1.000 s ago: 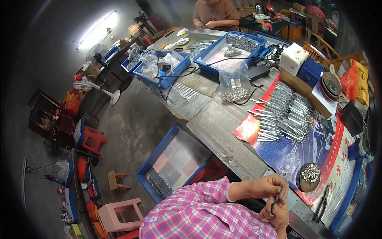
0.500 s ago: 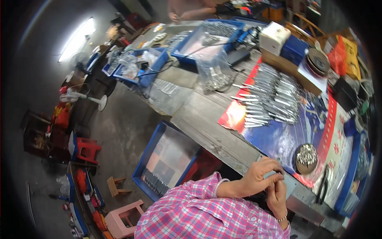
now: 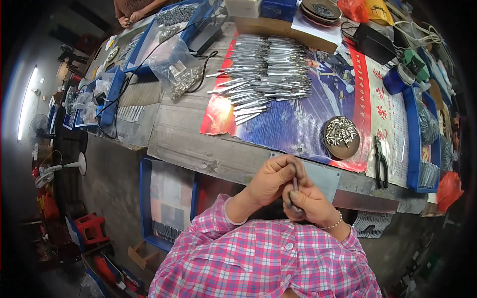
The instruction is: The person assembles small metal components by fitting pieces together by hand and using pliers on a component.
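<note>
My left hand (image 3: 272, 180) and my right hand (image 3: 314, 201) meet at the table's front edge. My right fingers are closed round a slim metal rod (image 3: 295, 184) that stands roughly upright. The left fingertips pinch at its upper end; whatever small part may sit there is hidden. Beyond my hands, a round dish (image 3: 342, 151) bears many small silver metal pieces (image 3: 341, 133). Black-handled pliers (image 3: 381, 164) lie to the right of it. Farther back, silver metal rods (image 3: 273, 74) are heaped in rows on a printed poster sheet (image 3: 278, 126).
Under the table edge at left, a blue tray (image 3: 144, 198) holds dark rods. Blue bins (image 3: 115, 97) and a plastic bag of metal parts (image 3: 184, 74) occupy the far left. Another blue bin (image 3: 413, 134) borders the right. At the far left a person's hands (image 3: 130, 20) show.
My view has swung to the right, so the table sits farther left and up. My hands stay together, and the rod between them now shows.
</note>
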The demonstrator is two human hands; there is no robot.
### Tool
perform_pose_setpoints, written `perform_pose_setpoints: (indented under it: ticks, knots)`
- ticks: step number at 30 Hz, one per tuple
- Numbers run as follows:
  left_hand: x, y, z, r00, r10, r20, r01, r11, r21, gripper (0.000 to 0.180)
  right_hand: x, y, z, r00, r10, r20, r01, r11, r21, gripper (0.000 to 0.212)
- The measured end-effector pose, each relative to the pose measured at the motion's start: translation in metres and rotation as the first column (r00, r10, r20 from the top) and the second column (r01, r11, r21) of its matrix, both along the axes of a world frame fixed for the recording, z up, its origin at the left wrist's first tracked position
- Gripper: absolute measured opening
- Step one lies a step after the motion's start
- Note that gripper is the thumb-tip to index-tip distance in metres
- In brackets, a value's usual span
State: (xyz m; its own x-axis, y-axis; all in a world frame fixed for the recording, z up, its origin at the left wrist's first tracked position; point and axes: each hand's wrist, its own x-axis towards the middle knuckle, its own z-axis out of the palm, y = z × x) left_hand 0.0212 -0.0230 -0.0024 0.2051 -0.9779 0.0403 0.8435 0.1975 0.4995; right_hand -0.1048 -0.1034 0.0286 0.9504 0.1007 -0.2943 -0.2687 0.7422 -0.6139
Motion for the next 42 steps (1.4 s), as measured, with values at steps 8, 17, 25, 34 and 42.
perform_pose_setpoints:
  ticks: [8, 17, 25, 34, 42]
  knots:
    - [0.001, 0.017, 0.029, 0.532, 0.213, 0.819, -0.413, 0.910, 0.031, 0.010, 0.003, 0.005, -0.008, 0.976, -0.105, 0.190, 0.217, 0.475, -0.853, 0.026]
    - [0.004, 0.006, 0.013, 0.987, -0.101, 0.126, 0.126, 0.971, -0.204, 0.012, 0.002, 0.002, 0.011, 0.980, 0.077, 0.183, -0.067, 0.996, -0.059, 0.028]
    - [0.007, 0.004, 0.040, 0.333, 0.271, 0.903, -0.393, 0.910, -0.128, 0.012, -0.002, -0.015, 0.004, 0.980, -0.129, 0.151, 0.199, 0.592, -0.781, 0.029]
    - [0.009, -0.001, 0.006, 0.964, -0.026, 0.265, 0.023, 1.000, 0.016, 0.020, -0.003, -0.007, -0.008, 0.980, 0.027, 0.199, 0.023, 0.970, -0.241, 0.032]
    - [0.000, 0.000, 0.015, 0.856, 0.118, 0.504, -0.252, 0.946, 0.206, 0.013, 0.000, -0.011, -0.009, 0.995, -0.027, 0.094, 0.065, 0.903, -0.426, 0.028]
